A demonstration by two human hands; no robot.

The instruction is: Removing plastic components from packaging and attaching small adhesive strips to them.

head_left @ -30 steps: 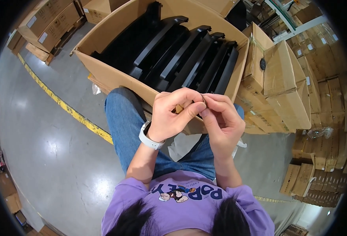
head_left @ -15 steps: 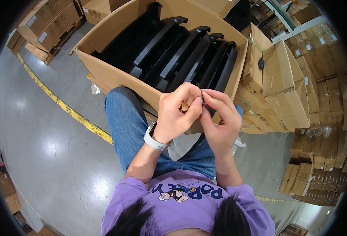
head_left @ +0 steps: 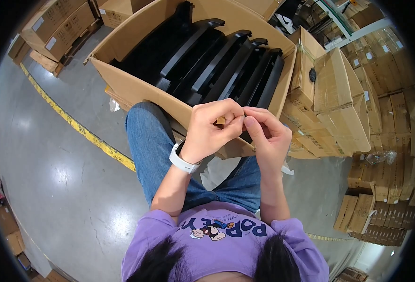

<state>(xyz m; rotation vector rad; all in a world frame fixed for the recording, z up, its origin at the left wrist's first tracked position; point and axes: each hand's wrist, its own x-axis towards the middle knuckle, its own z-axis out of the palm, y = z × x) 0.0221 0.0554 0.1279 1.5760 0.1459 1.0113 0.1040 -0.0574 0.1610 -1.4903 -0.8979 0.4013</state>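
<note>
My left hand [head_left: 213, 128] and my right hand [head_left: 268, 136] meet fingertip to fingertip above my lap. Thumb and forefinger of each are pinched together. Whatever sits between the fingertips is too small to make out. Just beyond the hands stands a large open cardboard box [head_left: 137, 83]. Inside it several long, curved black plastic parts [head_left: 224, 63] lie side by side, tilted. A white-banded watch [head_left: 184, 163] is on my left wrist. Under the hands, between my knees, some white paper or film [head_left: 217, 173] shows.
Cardboard boxes [head_left: 344, 94] stand at the right, one with raised flaps, a small black object [head_left: 312, 75] on it. More cartons [head_left: 59, 28] rest on a pallet at the far left. A yellow line [head_left: 76, 124] crosses the grey floor [head_left: 90, 197].
Both hands keep their pinch near the same place. The right hand has shifted slightly to the right and its fingers have closed in more. The box and black parts stay put.
</note>
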